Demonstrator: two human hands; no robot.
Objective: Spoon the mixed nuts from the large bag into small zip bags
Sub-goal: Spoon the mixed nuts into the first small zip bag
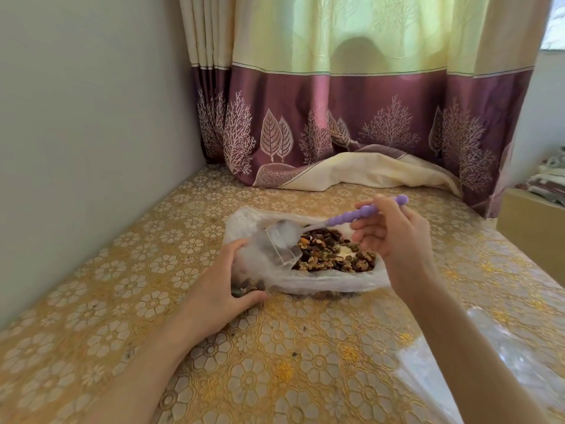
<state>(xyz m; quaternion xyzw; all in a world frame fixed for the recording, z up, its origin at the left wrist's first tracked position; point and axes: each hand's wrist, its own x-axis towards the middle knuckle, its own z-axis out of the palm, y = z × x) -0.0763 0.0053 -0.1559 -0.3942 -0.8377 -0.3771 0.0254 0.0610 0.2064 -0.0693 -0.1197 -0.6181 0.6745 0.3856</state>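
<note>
Surface: we note a desk under a gold floral cover, set into a corner with a grey wall on the left.
Background: a curtain, pale yellow above and plum with leaf and tree prints below, hangs at the far edge; its hem lies bunched on the cover.
Large bag: we see the large bag, thin clear plastic, lying open at mid-desk, mouth turned up.
Contents: the mixed nuts fill its open middle, brown and tan pieces.
Small zip bag: the small zip bag stands at the large bag's left side, clear, mouth open towards the nuts; some nuts show at its lower end.
Left hand: the left hand curls round the lower part of the small zip bag, thumb near the desk; grip closed on that bag.
Right hand: the right hand hovers over the large bag's right side and pinches the purple spoon by its beaded handle.
Spoon bowl: we cannot make it out clearly; it points towards the small bag's mouth.
Near right: more clear plastic lies at the desk's edge.
</note>
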